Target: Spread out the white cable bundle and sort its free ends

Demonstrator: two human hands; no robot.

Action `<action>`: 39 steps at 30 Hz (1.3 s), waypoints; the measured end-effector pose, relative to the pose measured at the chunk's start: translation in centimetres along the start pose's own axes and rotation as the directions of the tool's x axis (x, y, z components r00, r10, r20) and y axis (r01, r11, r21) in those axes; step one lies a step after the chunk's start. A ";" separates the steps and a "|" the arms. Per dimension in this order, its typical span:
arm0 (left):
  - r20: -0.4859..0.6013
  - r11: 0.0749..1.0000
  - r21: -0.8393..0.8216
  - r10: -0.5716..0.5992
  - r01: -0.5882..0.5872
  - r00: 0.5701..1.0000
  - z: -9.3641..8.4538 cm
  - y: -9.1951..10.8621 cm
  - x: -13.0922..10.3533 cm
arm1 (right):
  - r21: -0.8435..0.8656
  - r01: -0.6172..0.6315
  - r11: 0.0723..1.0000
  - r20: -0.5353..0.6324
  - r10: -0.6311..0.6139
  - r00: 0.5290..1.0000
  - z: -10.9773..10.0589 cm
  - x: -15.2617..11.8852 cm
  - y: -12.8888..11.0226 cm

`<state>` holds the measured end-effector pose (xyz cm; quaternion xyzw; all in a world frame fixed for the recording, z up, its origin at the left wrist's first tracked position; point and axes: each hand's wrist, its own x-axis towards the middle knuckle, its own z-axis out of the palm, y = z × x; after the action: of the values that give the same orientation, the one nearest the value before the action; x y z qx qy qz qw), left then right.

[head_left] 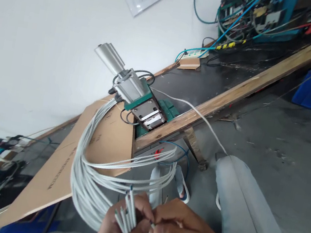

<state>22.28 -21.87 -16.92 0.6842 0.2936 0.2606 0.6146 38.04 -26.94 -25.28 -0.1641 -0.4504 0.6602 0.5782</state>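
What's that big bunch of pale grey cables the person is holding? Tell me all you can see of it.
The cable bundle is many thin, pale grey, plastic-sheathed cables looped together. It arcs from beside the small green and metal machine on the bench, drapes over a cardboard sheet, then curves round to the hands. The left hand grips a fan of cut ends pointing up; the right hand pinches one end at the fingertips. A few strands loop loosely toward the bench's wooden edge.

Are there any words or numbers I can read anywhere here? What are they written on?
Dark printed letters on the cardboard sheet: too blurred and tilted to read.
Red mark on the grey box under the bench: too small to read.
Nothing readable on the green machine, the white cables or either hand.
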 end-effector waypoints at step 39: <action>0.002 0.988 -0.136 0.072 -0.071 0.997 1.3 -0.6 1.9 | -0.239 0.220 0.946 -0.127 -0.255 0.959 0.2 0.7 1.2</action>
<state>24.42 -21.35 -17.65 0.6518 0.2484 0.2995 0.6510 36.95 -26.33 -25.90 -0.2232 -0.4914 0.5160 0.6652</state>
